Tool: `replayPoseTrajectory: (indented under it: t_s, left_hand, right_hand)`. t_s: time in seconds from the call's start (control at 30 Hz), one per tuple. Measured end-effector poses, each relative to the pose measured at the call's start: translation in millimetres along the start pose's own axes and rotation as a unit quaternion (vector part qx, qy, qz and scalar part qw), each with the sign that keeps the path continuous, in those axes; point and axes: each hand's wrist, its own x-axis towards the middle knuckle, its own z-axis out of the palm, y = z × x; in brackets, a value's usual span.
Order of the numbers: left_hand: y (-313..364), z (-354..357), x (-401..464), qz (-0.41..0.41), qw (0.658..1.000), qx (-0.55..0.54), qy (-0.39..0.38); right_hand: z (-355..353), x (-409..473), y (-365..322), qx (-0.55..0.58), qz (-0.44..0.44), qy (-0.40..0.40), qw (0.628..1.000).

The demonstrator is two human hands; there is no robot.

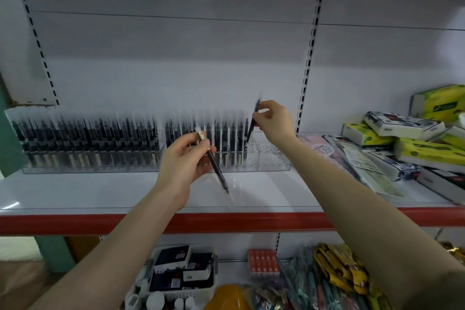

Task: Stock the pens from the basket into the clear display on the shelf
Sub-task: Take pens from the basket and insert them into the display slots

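Right hand (273,122): fingers pinching a near-upright pen (253,123), its tip pointing at 6 o'clock into the clear display (266,158).
Left hand (182,161): fingers gripping a second pen (217,168), waiting farther off.

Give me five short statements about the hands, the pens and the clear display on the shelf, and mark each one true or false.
1. Each hand holds a pen. True: the left hand grips one pen, the right hand pinches another pen.
2. The clear display is completely full. False: the slots at its right end are empty.
3. The right hand's pen is at the filled rows' right edge. True.
4. The shelf has a blue front edge. False: it is red.
5. The white basket stands on the pen shelf. False: it is on the level below.
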Motion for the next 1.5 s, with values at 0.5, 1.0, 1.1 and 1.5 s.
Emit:
replayPoseTrajectory:
  t_s: [0.5, 1.0, 1.1, 1.5]
  left_hand:
    - [-16.0, -17.9, 2.5, -0.008, 1.0, -0.015, 0.004]
    - [-21.5, -32.2, 4.2, -0.028, 0.992, -0.091, 0.08]
    - [-17.6, -33.5, 3.5, -0.01, 0.987, -0.129, 0.098]
    - [-30.2, -11.5, -26.4, 0.082, 0.989, 0.119, 0.033]
  right_hand:
    - [15.4, 3.1, 7.1, -0.093, 0.014, -0.05, 0.994]
    - [8.4, -11.9, 14.1, -0.01, 0.077, -0.065, 0.995]
    - [1.9, -31.8, 6.4, 0.106, 0.094, -0.003, 0.99]
    - [28.5, -95.9, -15.7, 0.44, 0.249, -0.061, 0.861]
